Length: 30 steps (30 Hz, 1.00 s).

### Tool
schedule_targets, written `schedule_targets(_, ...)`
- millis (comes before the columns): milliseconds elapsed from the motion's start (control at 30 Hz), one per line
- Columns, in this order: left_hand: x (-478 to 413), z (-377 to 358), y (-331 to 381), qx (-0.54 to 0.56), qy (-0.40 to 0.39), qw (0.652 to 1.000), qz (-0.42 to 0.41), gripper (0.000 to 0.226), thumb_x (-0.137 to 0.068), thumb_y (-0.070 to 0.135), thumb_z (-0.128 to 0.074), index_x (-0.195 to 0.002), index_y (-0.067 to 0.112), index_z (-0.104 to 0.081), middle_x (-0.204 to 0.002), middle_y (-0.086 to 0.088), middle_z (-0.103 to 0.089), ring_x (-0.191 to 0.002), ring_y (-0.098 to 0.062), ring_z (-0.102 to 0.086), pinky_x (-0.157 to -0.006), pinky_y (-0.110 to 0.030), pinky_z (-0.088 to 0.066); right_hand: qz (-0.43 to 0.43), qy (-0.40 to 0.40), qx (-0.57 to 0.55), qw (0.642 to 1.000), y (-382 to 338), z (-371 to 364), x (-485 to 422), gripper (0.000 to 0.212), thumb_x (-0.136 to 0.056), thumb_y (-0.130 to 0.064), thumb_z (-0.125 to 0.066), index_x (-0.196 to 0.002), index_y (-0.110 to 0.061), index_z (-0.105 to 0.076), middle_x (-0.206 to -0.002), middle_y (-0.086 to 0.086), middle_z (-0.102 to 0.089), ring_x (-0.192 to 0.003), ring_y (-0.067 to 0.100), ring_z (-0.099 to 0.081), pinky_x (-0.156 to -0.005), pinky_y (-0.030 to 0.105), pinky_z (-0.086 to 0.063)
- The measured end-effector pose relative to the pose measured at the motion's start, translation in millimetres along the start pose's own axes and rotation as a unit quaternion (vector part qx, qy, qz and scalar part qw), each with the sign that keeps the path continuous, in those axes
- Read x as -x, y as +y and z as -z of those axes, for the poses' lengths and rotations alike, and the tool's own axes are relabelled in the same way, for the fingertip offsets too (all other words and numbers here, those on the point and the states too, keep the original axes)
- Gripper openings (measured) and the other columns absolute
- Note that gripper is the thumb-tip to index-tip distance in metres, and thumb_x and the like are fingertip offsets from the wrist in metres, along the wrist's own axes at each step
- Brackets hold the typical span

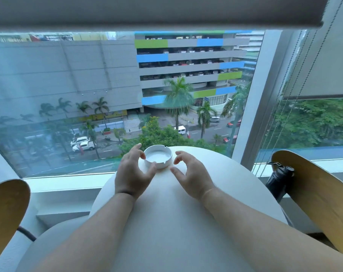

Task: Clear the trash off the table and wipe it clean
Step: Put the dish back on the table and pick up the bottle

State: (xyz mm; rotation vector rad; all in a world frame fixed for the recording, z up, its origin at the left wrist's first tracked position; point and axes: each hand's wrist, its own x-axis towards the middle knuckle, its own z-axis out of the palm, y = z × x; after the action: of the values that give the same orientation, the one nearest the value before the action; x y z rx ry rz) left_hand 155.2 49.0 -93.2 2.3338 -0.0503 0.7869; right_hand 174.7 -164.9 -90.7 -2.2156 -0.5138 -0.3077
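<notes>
A grey roller blind (157,10) is hanging across the top of the frame, with its cords (296,85) dangling down the upper right. Below it, a wide window (49,79) is showing a multi-storey car park (186,61) with green and blue panels at upper centre, a palm tree (177,95) standing before it and white cars (82,144) sitting on the street at middle left. One curved wooden chair back (5,213) is rising at the lower left edge and another chair back (314,193) at the right, where a black bottle (278,179) is standing on the sill just beside it.
</notes>
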Motion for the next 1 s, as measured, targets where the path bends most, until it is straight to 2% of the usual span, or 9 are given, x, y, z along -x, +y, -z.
schedule_targets(67, 10, 2, 7, 0.003, 0.019, 0.999, -0.045, 0.026, -0.081, 0.041, -0.070, -0.092, 0.020, -0.058, -0.132, 0.000, -0.069, -0.122, -0.026, -0.061, -0.101, -0.041, -0.050, -0.002, 0.020, -0.005, 1.000, -7, 15, 21, 0.006, -0.096, -0.024, -0.072, -0.097, -0.021, -0.067, -0.126, -0.002, -0.072, -0.115, 0.014, -0.065, -0.101, 0.021, -0.043)
schedule_targets(167, 26, -1, 29, 0.036, 0.004, 0.994, -0.102, 0.021, -0.083, 0.037, -0.066, -0.086, 0.017, -0.061, -0.112, 0.003, -0.071, -0.108, -0.023, -0.065, -0.092, -0.035, -0.052, -0.020, 0.021, -0.008, 1.000, -11, 44, 59, 0.007, -0.095, -0.027, -0.072, -0.095, -0.020, -0.073, -0.105, -0.010, -0.076, -0.089, 0.002, -0.066, -0.090, 0.029, -0.052)
schedule_targets(367, 43, -29, 95, 0.108, -0.070, 0.970, -0.204, 0.012, -0.086, 0.027, -0.072, -0.086, 0.018, -0.063, -0.099, 0.009, -0.067, -0.091, -0.018, -0.066, -0.082, -0.038, -0.055, -0.061, 0.052, -0.014, 0.997, 5, 113, 128, 0.010, -0.092, -0.034, -0.070, -0.092, -0.025, -0.074, -0.093, -0.018, -0.075, -0.088, 0.012, -0.072, -0.083, 0.042, -0.059)
schedule_targets(467, 43, -50, 128, 0.129, -0.101, 0.960, -0.228, 0.010, -0.086, 0.024, -0.072, -0.087, 0.019, -0.064, -0.096, 0.009, -0.067, -0.086, -0.015, -0.064, -0.079, -0.038, -0.054, -0.075, 0.081, -0.014, 0.994, 24, 144, 157, 0.008, -0.094, -0.032, -0.071, -0.094, -0.024, -0.075, -0.094, -0.017, -0.075, -0.091, 0.012, -0.072, -0.084, 0.042, -0.060)
schedule_targets(600, 37, -89, 168, 0.147, -0.143, 0.951, -0.231, 0.008, -0.087, 0.027, -0.071, -0.088, 0.021, -0.065, -0.095, 0.009, -0.067, -0.086, -0.014, -0.065, -0.079, -0.039, -0.056, -0.112, 0.128, -0.035, 0.985, 62, 180, 187, 0.003, -0.097, -0.023, -0.073, -0.093, -0.024, -0.074, -0.089, -0.012, -0.075, -0.092, 0.013, -0.071, -0.084, 0.036, -0.059)
schedule_targets(733, 27, -137, 208, 0.149, -0.167, 0.951, -0.214, 0.008, -0.088, 0.029, -0.068, -0.086, 0.020, -0.068, -0.089, 0.008, -0.069, -0.085, -0.012, -0.066, -0.080, -0.038, -0.057, -0.179, 0.174, -0.061, 0.966, 114, 212, 202, 0.012, -0.097, -0.021, -0.072, -0.086, -0.023, -0.072, -0.078, -0.007, -0.071, -0.076, 0.015, -0.066, -0.071, 0.032, -0.056)
schedule_targets(833, 16, -175, 235, 0.138, -0.198, 0.951, -0.192, 0.009, -0.087, 0.030, -0.069, -0.083, 0.022, -0.069, -0.083, 0.008, -0.069, -0.083, -0.009, -0.066, -0.076, -0.038, -0.057, -0.255, 0.184, -0.089, 0.945, 159, 228, 203, 0.020, -0.099, -0.022, -0.069, -0.080, -0.021, -0.069, -0.061, -0.012, -0.059, -0.054, 0.007, -0.049, -0.054, 0.019, -0.041)
schedule_targets(900, 6, -200, 249, 0.115, -0.218, 0.955, -0.168, 0.013, -0.086, 0.034, -0.068, -0.079, 0.023, -0.067, -0.078, 0.009, -0.069, -0.078, -0.009, -0.067, -0.072, -0.039, -0.058, -0.304, 0.188, -0.099, 0.929, 189, 234, 196, 0.025, -0.101, -0.024, -0.064, -0.077, -0.020, -0.067, -0.057, -0.006, -0.054, -0.051, 0.009, -0.044, -0.050, 0.022, -0.037)
schedule_targets(1000, -11, -233, 258, 0.057, -0.246, 0.960, -0.122, 0.020, -0.089, 0.038, -0.071, -0.076, 0.023, -0.069, -0.072, 0.012, -0.070, -0.070, -0.007, -0.067, -0.070, -0.037, -0.059, -0.357, 0.186, -0.085, 0.912, 233, 235, 178, 0.028, -0.101, -0.030, -0.060, -0.076, -0.018, -0.067, -0.068, 0.007, -0.063, -0.061, 0.013, -0.051, -0.057, 0.031, -0.042)
